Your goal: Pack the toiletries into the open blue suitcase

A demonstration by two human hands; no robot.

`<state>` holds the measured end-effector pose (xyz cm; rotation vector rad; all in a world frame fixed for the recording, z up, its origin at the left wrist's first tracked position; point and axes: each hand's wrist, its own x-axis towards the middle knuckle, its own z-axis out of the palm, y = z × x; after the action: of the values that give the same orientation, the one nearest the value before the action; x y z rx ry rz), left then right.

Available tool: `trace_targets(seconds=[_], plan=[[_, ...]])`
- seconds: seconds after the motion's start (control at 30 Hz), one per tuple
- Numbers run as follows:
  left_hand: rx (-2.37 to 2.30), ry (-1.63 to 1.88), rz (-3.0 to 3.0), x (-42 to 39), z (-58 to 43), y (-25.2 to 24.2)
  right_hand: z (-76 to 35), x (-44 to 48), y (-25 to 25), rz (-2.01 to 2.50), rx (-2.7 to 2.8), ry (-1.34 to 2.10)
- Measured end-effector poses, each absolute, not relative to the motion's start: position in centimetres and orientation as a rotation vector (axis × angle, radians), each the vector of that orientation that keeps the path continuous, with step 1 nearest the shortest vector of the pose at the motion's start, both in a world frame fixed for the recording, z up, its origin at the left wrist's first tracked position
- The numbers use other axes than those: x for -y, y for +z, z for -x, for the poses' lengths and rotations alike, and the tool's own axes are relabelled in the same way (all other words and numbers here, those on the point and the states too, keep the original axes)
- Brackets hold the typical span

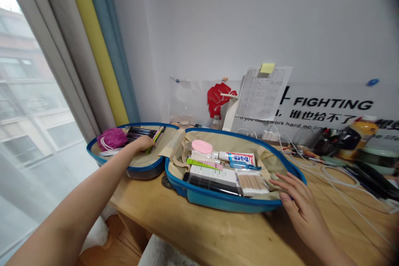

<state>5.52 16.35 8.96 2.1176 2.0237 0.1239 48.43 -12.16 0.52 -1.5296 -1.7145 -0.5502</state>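
Left forearm crosses the lower left of frame; left hand [141,143] sits in the left half of the open blue case [218,204], centre frame on the bench [193,232], fingers curled over a bundle of pens [146,134] beside a pink puff [111,138]; grip cannot be told. Right hand [301,201], lower right, has its fingers spread flat and released on the case's right rim. Pens likely light, stiff, slick: pinch mid-barrel.
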Motion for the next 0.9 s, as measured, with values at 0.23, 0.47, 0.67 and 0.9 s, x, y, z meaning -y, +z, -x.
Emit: trace_targets(seconds=[0.23, 0.47, 0.67, 0.9], plan=[[-1.593, 0.407, -2.556, -11.6, -10.3, 12.8, -48.4, 12.3, 0.8, 1.544, 1.728, -0.515], [-1.027, 0.034, -2.921, -5.6, -17.4, 10.7, -48.3, 12.4, 0.8, 1.570, 1.705, -0.499], [-1.043, -0.284, -2.929, -5.4, -19.0, 9.4, -48.3, 12.5, 0.9, 1.557, 1.705, -0.493], [-1.065, -0.285, -2.921, -5.8, -18.9, 9.2, -48.3, 12.4, 0.8, 1.602, 1.676, -0.422]])
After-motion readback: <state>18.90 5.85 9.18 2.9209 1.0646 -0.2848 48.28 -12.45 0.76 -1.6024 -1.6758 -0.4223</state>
